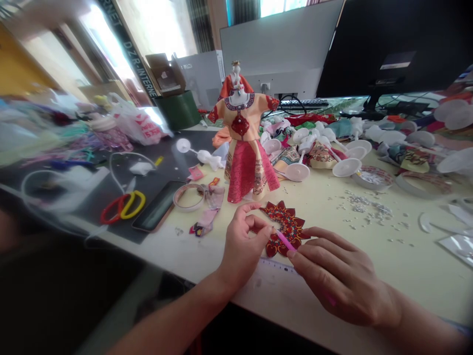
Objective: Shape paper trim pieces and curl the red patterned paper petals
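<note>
My right hand (pixel 336 276) is closed around a slim pink pen-like stick (pixel 285 240), its tip pointing up and left. At that tip, the thumb and index finger of my left hand (pixel 246 241) are pinched together; whatever small thing they hold is too small to make out. Beneath both hands lies a dark red, petal-edged round fabric piece (pixel 283 214) with a mandala pattern. A clear ruler (pixel 277 265) lies along its near side. Just beyond stands a small dress form (pixel 236 96) wearing an orange top and a red patterned skirt (pixel 246 170).
To the left are red-and-yellow scissors (pixel 120 208), a phone (pixel 157 207) and a tape roll (pixel 189 196). Loose silvery beads (pixel 369 207) are scattered at right. White stands (pixel 345 167) and dressed forms crowd the back, before a monitor (pixel 391 49).
</note>
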`<state>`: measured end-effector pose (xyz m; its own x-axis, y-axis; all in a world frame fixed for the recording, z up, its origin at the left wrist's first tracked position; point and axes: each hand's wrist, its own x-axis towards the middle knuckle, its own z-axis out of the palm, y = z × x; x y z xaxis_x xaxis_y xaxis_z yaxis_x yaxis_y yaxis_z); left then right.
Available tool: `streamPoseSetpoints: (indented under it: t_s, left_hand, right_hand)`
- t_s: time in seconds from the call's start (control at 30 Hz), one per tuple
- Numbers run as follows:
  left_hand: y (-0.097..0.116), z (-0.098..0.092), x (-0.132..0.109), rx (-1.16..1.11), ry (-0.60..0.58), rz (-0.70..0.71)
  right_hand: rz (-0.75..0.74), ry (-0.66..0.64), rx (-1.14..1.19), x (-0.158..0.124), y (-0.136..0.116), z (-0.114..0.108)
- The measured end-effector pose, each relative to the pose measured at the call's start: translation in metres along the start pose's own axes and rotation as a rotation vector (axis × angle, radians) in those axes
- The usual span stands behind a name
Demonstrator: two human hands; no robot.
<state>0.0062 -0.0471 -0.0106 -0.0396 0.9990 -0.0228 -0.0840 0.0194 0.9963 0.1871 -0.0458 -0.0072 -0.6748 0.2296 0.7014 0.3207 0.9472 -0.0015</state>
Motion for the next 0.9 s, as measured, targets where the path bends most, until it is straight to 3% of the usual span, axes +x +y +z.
streamPoseSetpoints:
  t_s: [0.37, 0.53, 0.9]
  left_hand:
    - [0.0066, 0.0048, -0.0027, -0.058, -0.054, -0.046]
    - [0.0046, 0.0032, -0.002, -0.086, -0.033, -0.026]
    - [0.0034, 0.0026, -0.0018, -0.105, -0.033, -0.012]
  right_hand:
    - [0.054, 0.012, -0.078, 0.0024, 0.0037, 0.0016]
    - [0.098, 0.083, 0.044, 0.0037, 0.0041, -0.0019]
    - [0.151, 0.103, 0.167, 0.0051, 0.0029, -0.0037]
